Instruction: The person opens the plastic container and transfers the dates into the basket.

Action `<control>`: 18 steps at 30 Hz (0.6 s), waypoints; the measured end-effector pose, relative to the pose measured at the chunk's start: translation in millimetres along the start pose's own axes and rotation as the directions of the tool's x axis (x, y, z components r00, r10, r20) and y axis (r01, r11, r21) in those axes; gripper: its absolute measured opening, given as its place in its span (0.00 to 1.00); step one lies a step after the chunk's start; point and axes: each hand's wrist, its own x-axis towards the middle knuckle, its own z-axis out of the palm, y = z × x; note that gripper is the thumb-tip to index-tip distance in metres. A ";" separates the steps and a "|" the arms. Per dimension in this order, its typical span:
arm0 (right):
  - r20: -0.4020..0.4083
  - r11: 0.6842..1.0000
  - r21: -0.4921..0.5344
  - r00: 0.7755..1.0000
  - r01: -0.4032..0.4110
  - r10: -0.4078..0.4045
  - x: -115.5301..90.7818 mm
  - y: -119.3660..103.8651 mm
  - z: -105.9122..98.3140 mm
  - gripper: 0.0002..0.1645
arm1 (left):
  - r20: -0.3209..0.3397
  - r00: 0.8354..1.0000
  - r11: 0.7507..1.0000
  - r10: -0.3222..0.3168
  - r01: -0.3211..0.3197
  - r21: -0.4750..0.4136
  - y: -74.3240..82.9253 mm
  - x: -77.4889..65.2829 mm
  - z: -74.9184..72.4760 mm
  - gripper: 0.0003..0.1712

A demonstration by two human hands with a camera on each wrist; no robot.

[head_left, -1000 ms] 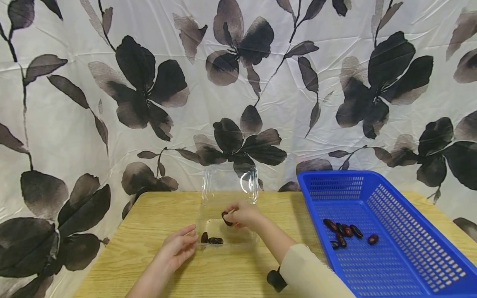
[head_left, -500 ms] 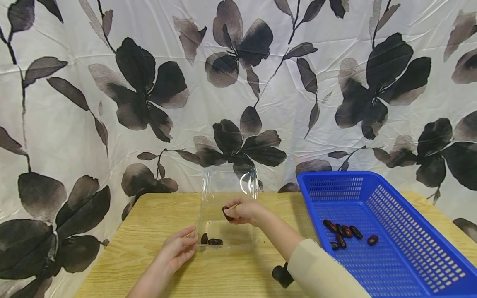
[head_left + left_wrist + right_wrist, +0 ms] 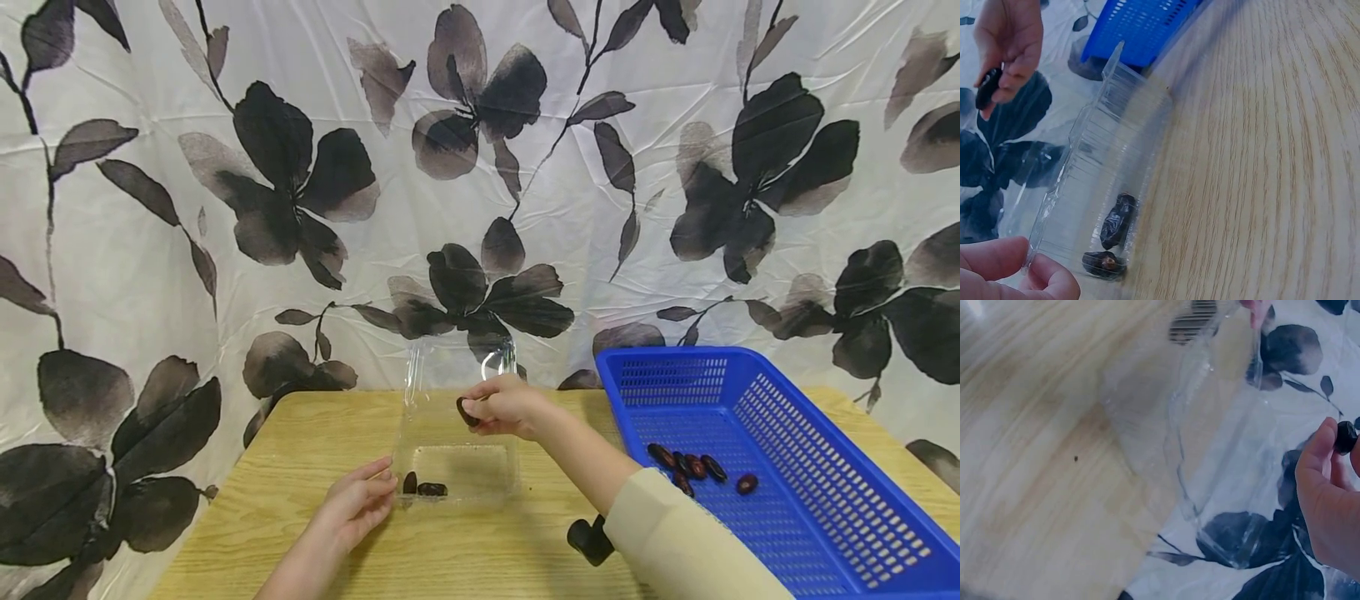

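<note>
My right hand [image 3: 512,408] pinches a dark brown date [image 3: 467,412] between thumb and fingers. It is above the back part of a clear plastic clamshell box [image 3: 480,502], whose hinged lid [image 3: 427,375] stands raised at the back. Two dates lie in the box's front left corner, one date [image 3: 432,489] lengthwise along the front wall and another date [image 3: 409,482] beside it. At that corner my left hand [image 3: 352,512] holds the box. The left wrist view shows its thumb [image 3: 997,257] and a finger gripping the rim. In the right wrist view the held date [image 3: 1345,437] is partly cut off.
A blue perforated basket [image 3: 795,542] stands on the right of the wooden table [image 3: 300,450], with several dates [image 3: 696,467] inside. A black device [image 3: 590,540] is at the right wrist. Behind the table hangs a floral cloth [image 3: 480,200].
My right hand has risen and drawn back to the right, still pinching the date. The left hand stays at the box's corner. The two dates in the box have not moved.
</note>
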 end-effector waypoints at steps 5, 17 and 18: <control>0.024 1.000 0.014 1.000 0.010 -0.011 -8.4 -8.3 -9.3 0.18 | 0.004 1.000 1.000 0.001 -0.001 -0.003 -0.4 0.7 0.6 0.36; 0.053 0.998 0.034 0.998 0.043 -0.045 -24.1 -17.2 -36.9 0.19 | 0.000 1.000 1.000 0.003 -0.003 0.029 -0.3 1.9 0.5 0.34; 0.056 0.998 0.039 0.997 0.048 -0.051 -25.2 -16.5 -39.4 0.19 | -0.001 1.000 0.999 0.005 -0.005 0.035 -0.6 2.0 0.3 0.34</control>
